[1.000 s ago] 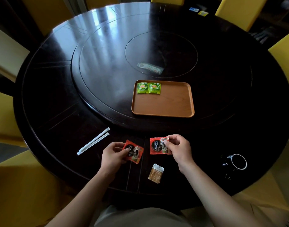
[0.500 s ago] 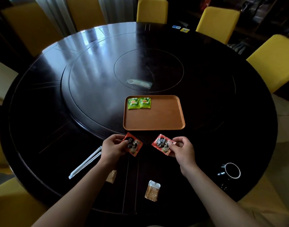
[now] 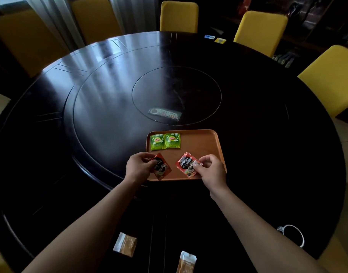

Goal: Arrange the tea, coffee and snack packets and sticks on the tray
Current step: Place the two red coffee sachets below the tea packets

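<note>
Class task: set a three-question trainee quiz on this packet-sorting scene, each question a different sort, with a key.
1. True or false: two green tea packets lie side by side on the tray.
2. What does each hand hold? A) white sticks B) a red coffee packet C) nothing
3. Fill in: two brown snack packets lie on the ____, near the person.

Key: 1 true. 2 B: left hand, right hand. 3 table.

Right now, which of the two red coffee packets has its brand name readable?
The red coffee packet pinched by the right hand: its white lettering shows clearly. The one in the left hand is shadowed and partly covered by fingers.
</note>
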A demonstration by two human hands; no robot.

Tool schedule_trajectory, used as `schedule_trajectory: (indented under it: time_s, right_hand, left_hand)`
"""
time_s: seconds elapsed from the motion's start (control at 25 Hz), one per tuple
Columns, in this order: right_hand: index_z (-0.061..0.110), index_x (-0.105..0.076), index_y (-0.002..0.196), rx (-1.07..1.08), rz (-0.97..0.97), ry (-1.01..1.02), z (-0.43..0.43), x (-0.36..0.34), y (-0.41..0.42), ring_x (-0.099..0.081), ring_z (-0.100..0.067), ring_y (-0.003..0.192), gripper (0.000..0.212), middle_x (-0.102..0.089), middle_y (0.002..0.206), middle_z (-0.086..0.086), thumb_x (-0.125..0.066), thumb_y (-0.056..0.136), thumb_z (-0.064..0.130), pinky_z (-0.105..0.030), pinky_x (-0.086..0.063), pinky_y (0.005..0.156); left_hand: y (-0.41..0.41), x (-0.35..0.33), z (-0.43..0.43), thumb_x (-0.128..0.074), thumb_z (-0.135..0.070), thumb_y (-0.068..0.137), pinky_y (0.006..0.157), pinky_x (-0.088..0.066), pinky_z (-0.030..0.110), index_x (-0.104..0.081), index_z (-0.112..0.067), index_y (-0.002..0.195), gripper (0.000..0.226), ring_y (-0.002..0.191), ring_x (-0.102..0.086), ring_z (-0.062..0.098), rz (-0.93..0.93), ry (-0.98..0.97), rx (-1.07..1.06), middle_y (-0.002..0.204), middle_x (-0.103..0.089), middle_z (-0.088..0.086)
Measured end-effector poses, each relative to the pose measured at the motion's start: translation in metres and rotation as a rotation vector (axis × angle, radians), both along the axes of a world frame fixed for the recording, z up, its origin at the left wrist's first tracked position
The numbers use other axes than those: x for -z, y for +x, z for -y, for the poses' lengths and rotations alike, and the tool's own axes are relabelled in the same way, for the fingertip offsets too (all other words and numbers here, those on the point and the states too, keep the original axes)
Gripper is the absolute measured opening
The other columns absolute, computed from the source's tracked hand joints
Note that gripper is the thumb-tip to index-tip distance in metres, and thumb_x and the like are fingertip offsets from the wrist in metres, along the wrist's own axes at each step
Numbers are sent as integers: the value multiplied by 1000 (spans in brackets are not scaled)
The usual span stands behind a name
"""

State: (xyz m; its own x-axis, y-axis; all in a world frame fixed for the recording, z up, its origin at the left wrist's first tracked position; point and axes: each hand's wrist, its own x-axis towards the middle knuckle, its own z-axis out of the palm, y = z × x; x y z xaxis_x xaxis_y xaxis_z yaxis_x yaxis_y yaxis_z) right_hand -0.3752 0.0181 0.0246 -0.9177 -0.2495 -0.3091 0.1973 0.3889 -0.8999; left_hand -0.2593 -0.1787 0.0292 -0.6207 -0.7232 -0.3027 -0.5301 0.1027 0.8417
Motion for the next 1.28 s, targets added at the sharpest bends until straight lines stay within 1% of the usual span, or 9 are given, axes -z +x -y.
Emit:
schedule_trajectory:
  time_s: [0.16, 0.28, 0.4, 0.56, 0.72, 0.84, 1.0, 1.16, 1.28]
  right_hand:
    - [24, -56, 81, 20, 0, 57, 23, 20, -16, -72, -20, 72, 26, -71, 87, -7, -77, 80, 8, -48, -63, 64]
    - [26, -55, 79, -9, -21, 145, 34, 29, -15, -71, -17, 67, 25, -70, 85, -3, -77, 81, 13, -43, -63, 65]
    - [19, -65, 84, -228, -263, 465, 28, 33, -12, -67, -19, 78, 12, -68, 87, 1, -76, 83, 24, -36, -58, 69]
    - [11, -74, 100, -471, -620, 491, 17, 37, -19, -61, -24, 101, 17, -70, 107, -4, -75, 83, 11, -34, -54, 82]
    - [14, -69, 121, -748, -778, 466, 27, 49, -31, -56, -34, 121, 36, -65, 130, -11, -71, 86, 10, -50, -49, 97]
    - [20, -68, 122, -846, -775, 539, 31, 54, -32, -49, -32, 127, 34, -59, 137, -9, -69, 88, 20, -50, -45, 99]
    - [19, -71, 118, -718, -723, 563, 37, 57, -27, -51, -29, 119, 34, -61, 131, -7, -73, 84, 25, -47, -48, 97]
    - [18, -71, 115, -636, -721, 520, 45, 59, -24, -51, -29, 116, 34, -62, 126, -7, -76, 82, 22, -44, -48, 96]
    - [15, -71, 114, -600, -744, 516, 42, 60, -24, -54, -27, 111, 34, -65, 120, -5, -77, 81, 19, -43, -50, 91]
  left_hand:
    - [-24, 13, 14, -80, -17, 82, 74, -64, 41, -77, -14, 101, 19, 77, -76, 17, 55, -15, 13, 97, -78, 10]
    - [-37, 19, 16, -79, -19, 82, 76, -60, 34, -76, -14, 109, 28, 87, -72, 19, 132, -154, 84, 106, -76, 10]
    - [-33, 26, 14, -79, -25, 81, 81, -53, 37, -73, -21, 114, 34, 108, -59, 24, 215, -521, 241, 117, -62, 5]
    - [-6, 44, 1, -78, -20, 80, 81, -56, 46, -74, -20, 107, 28, 107, -59, 32, 132, -792, 500, 120, -63, 11]
    - [2, 55, -13, -63, -32, 88, 103, -48, 47, -61, -30, 132, 45, 134, -50, 34, 251, -844, 772, 144, -55, 11]
    - [2, 51, -11, -43, -45, 92, 107, -45, 47, -66, -29, 126, 43, 134, -51, 32, 251, -890, 770, 142, -58, 11]
    - [1, 48, 2, -61, -40, 91, 102, -48, 44, -76, -27, 103, 23, 121, -61, 33, 228, -842, 695, 130, -66, 11]
    - [-3, 51, 7, -64, -33, 88, 99, -50, 45, -74, -23, 106, 23, 115, -62, 36, 201, -804, 671, 130, -64, 12]
    - [0, 55, 9, -70, -31, 86, 100, -49, 50, -72, -24, 114, 29, 123, -58, 39, 182, -814, 641, 134, -63, 15]
